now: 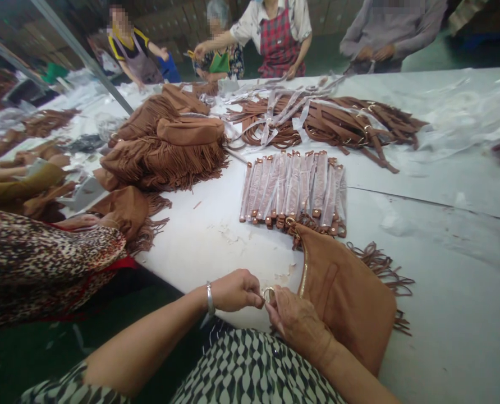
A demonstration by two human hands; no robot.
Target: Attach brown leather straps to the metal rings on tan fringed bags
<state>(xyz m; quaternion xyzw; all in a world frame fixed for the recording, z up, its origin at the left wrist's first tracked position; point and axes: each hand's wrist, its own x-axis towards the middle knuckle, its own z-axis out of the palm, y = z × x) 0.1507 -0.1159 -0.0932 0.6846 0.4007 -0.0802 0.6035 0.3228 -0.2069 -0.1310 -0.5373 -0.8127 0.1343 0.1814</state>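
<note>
A brown suede-like handbag (351, 297) with a gold zipper and fringe lies at the table's front right, partly under my right forearm. At its near corner, a gold-coloured metal ring (269, 294) shows between my two hands. My right hand (296, 320) is closed, pinching the ring between thumb and fingers. My left hand (238, 290), with a silver bracelet at the wrist, is closed with its fingertips at the ring's left edge. What those fingertips pinch is hidden. Just beyond the bag lie several plastic-wrapped brown straps (294, 188) in a row.
Fringed brown bags (169, 140) are heaped at the back left. Long brown straps (325, 120) with pale wrapping lie behind the wrapped ones. A co-worker's patterned sleeve (51, 258) reaches in from the left beside another bag (125, 210). Several people stand across the white table (216, 235).
</note>
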